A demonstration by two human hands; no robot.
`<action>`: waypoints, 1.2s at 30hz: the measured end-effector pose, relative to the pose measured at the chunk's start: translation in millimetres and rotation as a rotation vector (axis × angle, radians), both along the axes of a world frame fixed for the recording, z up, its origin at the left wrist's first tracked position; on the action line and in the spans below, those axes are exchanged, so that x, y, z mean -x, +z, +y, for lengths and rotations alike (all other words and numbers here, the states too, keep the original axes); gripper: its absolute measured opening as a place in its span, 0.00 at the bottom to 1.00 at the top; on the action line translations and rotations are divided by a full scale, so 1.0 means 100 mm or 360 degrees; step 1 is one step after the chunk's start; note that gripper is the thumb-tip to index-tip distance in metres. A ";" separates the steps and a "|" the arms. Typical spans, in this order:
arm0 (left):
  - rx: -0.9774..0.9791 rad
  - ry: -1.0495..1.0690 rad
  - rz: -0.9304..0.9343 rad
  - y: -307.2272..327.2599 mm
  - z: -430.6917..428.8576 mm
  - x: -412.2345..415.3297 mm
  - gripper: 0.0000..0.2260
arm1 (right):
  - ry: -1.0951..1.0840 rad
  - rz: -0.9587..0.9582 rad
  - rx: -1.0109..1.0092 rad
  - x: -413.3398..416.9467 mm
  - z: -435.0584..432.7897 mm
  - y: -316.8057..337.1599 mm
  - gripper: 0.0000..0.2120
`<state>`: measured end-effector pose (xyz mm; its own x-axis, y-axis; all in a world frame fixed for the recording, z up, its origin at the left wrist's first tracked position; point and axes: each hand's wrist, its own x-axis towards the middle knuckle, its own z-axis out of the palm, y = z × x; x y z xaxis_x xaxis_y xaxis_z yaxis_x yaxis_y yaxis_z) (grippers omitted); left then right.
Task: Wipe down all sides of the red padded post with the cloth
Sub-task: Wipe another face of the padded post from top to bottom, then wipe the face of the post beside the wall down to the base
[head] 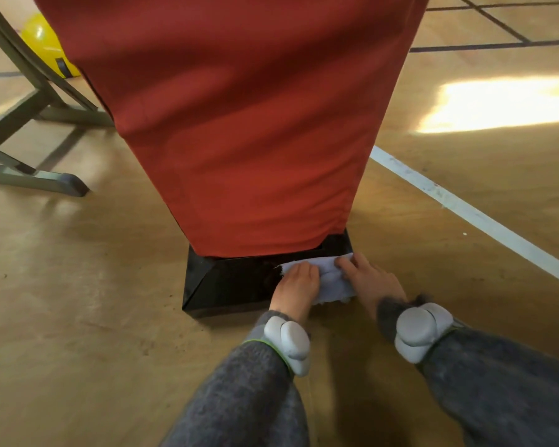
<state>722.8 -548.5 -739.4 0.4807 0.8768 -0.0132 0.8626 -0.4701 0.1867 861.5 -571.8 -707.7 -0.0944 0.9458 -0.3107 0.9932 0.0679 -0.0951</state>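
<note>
Red padded post (pixel 239 124) fills twelve o'clock. Cloth (pixel 331 275) sits on its black base (pixel 226 285) at five o'clock, gripped by left hand (pixel 299 282) and right hand (pixel 371 280), fingers curled. This appears to be the lowest pass. Next, judged: carry it up the padding.

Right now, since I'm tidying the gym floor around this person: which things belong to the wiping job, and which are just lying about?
In use: red padded post, its black base, cloth, left hand and right hand, both on the cloth.
Lying about: yellow ball, metal frame, both off beside the post.
</note>
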 end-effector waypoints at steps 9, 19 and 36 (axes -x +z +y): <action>-0.0003 -0.0167 0.0223 0.21 -0.11 -0.07 0.14 | 0.0057 -0.0217 -0.0183 -0.03 -0.13 0.17 0.23; -0.0495 -0.0056 -0.0099 0.78 -0.13 0.33 0.22 | 0.0426 -0.0409 -0.0851 0.21 -0.15 0.69 0.20; -0.1591 -0.0230 -0.0072 3.57 0.29 0.91 0.05 | 0.0778 -0.0243 -0.2420 0.45 0.46 3.12 0.08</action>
